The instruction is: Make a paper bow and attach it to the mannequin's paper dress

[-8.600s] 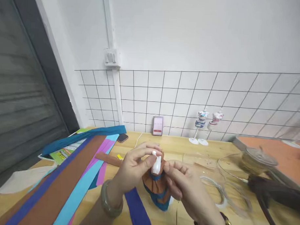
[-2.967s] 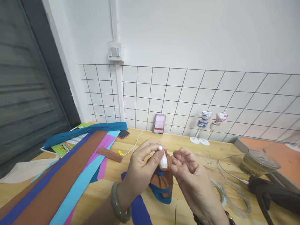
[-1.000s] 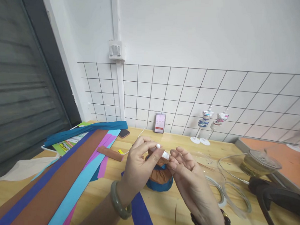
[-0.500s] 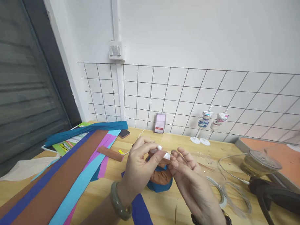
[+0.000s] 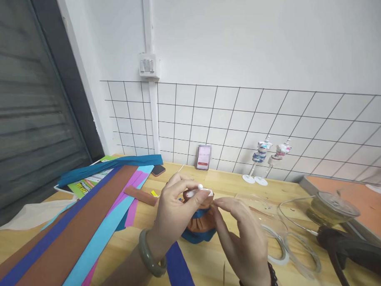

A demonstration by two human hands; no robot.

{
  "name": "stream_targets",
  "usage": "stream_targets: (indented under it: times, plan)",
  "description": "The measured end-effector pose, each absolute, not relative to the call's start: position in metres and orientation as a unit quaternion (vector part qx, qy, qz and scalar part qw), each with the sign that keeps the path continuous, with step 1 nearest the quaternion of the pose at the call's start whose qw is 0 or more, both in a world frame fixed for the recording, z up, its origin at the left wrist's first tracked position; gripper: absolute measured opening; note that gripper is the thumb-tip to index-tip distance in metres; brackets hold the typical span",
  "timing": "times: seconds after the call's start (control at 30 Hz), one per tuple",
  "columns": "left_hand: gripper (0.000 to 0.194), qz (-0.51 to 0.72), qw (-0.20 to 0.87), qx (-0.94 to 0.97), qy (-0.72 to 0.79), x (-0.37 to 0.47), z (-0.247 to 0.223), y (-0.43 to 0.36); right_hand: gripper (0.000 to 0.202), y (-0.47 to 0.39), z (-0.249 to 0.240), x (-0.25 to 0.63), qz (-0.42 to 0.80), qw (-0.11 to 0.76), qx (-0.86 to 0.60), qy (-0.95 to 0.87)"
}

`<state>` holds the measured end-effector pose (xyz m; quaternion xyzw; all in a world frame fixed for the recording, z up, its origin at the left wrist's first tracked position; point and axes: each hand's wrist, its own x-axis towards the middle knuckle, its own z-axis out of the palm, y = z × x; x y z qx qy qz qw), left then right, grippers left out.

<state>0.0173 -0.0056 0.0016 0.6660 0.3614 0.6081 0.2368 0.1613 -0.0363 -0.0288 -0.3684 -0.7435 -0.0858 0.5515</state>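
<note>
A small dress form [image 5: 200, 186] with a white knob on top wears brown and blue crepe paper, with a gathered brown and blue skirt [image 5: 202, 224] below. My left hand [image 5: 178, 209] grips its upper part from the left, thumb across the front. At the form's right side, my right hand [image 5: 237, 228] pinches the edge of the brown paper between thumb and forefinger. A dark blue strip [image 5: 181, 270] lies under my left wrist.
Brown, blue and pink paper strips [image 5: 81, 222] cover the left. A phone [image 5: 203, 157] leans on the wall. Two decorated forms [image 5: 261, 156] stand at the back. Tape rolls [image 5: 279, 250], a black tool [image 5: 349, 248] and a round container [image 5: 333, 206] sit at the right.
My right hand has turned, and its fingers have drawn together at the brown paper. The form has tilted slightly in my left hand, which has shifted a little left.
</note>
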Motion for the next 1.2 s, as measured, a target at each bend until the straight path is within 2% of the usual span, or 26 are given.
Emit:
stream_targets:
  times: [0.07, 0.27, 0.37, 0.53, 0.6, 0.67, 0.73, 0.83, 0.9, 1.0, 1.2]
  plan:
    - [0.009, 0.604, 0.246, 0.664, 0.365, 0.017, 0.002, -0.006, 0.036, -0.037, -0.028, 0.16, -0.09, 0.552, -0.355, -0.749]
    - [0.01, 0.6, 0.26, 0.662, 0.366, 0.017, 0.003, -0.006, 0.024, -0.038, -0.028, 0.159, -0.012, 0.571, -0.422, -0.704]
    - [0.009, 0.603, 0.259, 0.66, 0.366, 0.016, 0.002, -0.004, 0.027, -0.04, -0.027, 0.159, 0.007, 0.599, -0.394, -0.697]
    - [0.01, 0.608, 0.255, 0.653, 0.372, 0.013, 0.002, -0.002, 0.037, -0.04, -0.026, 0.159, 0.024, 0.575, -0.342, -0.743]
    - [0.011, 0.61, 0.26, 0.649, 0.372, 0.013, 0.002, -0.001, 0.035, -0.039, -0.027, 0.158, 0.042, 0.581, -0.354, -0.731]
    - [0.011, 0.612, 0.267, 0.647, 0.368, 0.013, 0.002, -0.001, 0.026, -0.039, -0.027, 0.158, 0.118, 0.614, -0.391, -0.675]
    - [0.012, 0.613, 0.27, 0.647, 0.365, 0.013, 0.002, -0.001, 0.015, -0.038, -0.025, 0.158, 0.265, 0.659, -0.413, -0.571]
    - [0.013, 0.612, 0.275, 0.648, 0.36, 0.013, 0.002, -0.001, 0.01, -0.035, -0.018, 0.159, 0.513, 0.687, -0.333, -0.392]
    - [0.012, 0.611, 0.282, 0.652, 0.349, 0.013, 0.002, -0.001, 0.009, -0.034, -0.013, 0.16, 0.605, 0.685, -0.265, -0.309]
    - [0.01, 0.61, 0.296, 0.658, 0.328, 0.013, 0.0, 0.0, 0.006, -0.032, -0.008, 0.162, 0.653, 0.68, -0.226, -0.247]
    - [0.011, 0.602, 0.312, 0.67, 0.302, 0.011, -0.003, 0.002, 0.009, -0.031, -0.009, 0.162, 0.67, 0.657, -0.235, -0.253]
